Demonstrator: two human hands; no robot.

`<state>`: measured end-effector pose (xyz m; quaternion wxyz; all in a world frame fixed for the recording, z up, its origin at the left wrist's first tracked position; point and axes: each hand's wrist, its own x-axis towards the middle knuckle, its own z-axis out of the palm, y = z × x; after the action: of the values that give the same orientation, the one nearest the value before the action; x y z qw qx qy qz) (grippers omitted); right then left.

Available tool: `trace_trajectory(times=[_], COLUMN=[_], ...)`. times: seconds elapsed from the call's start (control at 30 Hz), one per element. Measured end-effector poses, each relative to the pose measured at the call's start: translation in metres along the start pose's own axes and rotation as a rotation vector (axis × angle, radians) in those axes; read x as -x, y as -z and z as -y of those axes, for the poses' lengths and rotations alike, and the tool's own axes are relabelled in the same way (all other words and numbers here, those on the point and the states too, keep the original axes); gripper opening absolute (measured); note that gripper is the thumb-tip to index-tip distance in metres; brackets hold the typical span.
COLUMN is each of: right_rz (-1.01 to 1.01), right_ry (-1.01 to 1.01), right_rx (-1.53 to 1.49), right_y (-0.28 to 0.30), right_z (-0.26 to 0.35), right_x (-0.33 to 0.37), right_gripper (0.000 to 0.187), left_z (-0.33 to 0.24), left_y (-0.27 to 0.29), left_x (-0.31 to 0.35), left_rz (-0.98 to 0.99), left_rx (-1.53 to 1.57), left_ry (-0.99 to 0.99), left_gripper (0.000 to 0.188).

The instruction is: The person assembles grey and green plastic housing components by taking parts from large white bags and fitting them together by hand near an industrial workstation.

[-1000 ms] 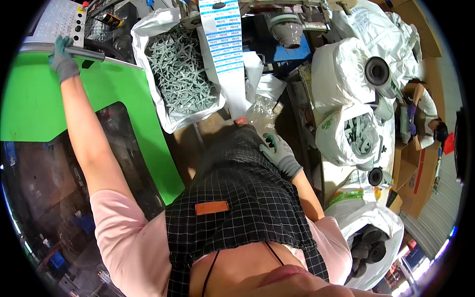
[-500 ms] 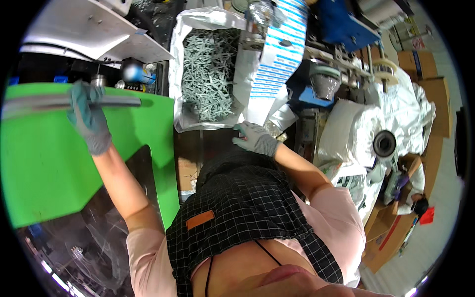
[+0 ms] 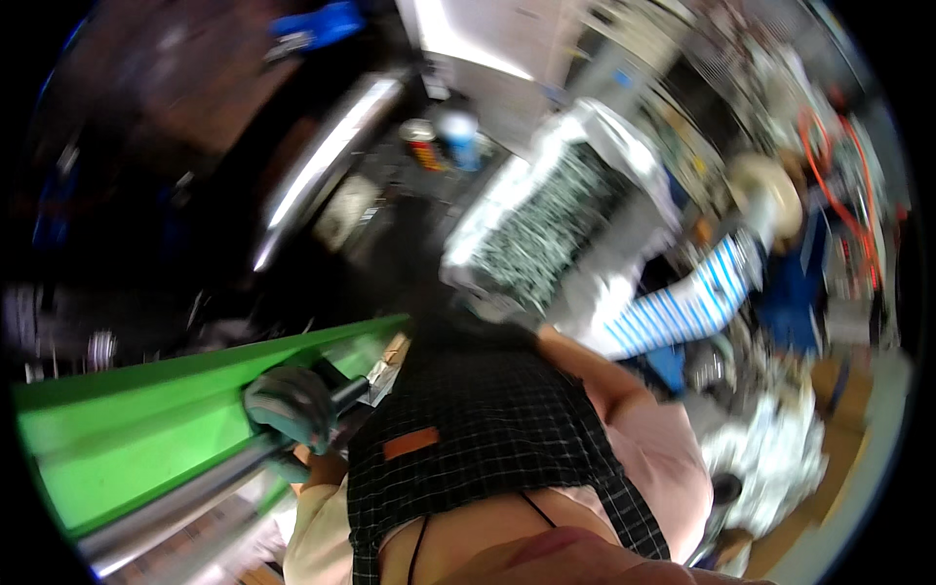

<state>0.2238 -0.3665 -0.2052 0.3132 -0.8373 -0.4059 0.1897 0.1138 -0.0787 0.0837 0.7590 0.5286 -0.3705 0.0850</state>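
Note:
At the lower left, my left hand (image 3: 291,405), in a grey-green glove, is closed round a long metal bar (image 3: 185,507). The bar runs from the lower left edge past my hand, and its dark end stretch (image 3: 351,394) points toward my apron. Beside it lies a bright green panel (image 3: 146,424). Of my right arm, the forearm (image 3: 585,363) shows, reaching to the near edge of a white-lined bin (image 3: 458,255) full of grey shreds (image 3: 546,234). Motion blur there smears my right hand, so its fingers cannot be made out.
A shiny metal roller (image 3: 331,161) lies across the dark machine at the upper left. Small cans (image 3: 422,143) stand beyond it. Blue-striped white film (image 3: 673,310) runs right of the bin. Wrapped white bundles (image 3: 770,448) and cardboard (image 3: 838,429) are at the far right.
My view has swung left and is blurred. My left hand, still round the bar, has come from above the green panel to beside my body. The bin appears farther right and tilted.

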Motion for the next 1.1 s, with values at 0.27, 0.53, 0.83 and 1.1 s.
trace_trajectory(times=[0.27,0.53,0.83,1.1], right_rz=[0.35,0.373,0.156,0.184], right_ry=[-0.132,0.4,0.525,0.245], right_rx=[-0.015,-0.015,-0.5,-1.217], right_y=[0.016,0.032,0.022,0.03], right_z=[0.057,0.146,0.198,0.22], right_x=[-0.1,-0.226,-0.349,-0.467], right_gripper=[0.055,0.05,0.03,0.026], left_z=[-0.068,-0.088,-0.089,-0.09], left_y=[-0.015,-0.017,0.007,0.04], left_x=[0.078,0.12,0.128,0.128], left_rz=[-0.002,-0.084,-0.118,-0.107], left_rx=[-0.045,-0.128,-0.161,-0.139], left_ry=[-0.174,-0.23,-0.238,-0.247], left_gripper=[0.03,0.028,0.027,0.026])
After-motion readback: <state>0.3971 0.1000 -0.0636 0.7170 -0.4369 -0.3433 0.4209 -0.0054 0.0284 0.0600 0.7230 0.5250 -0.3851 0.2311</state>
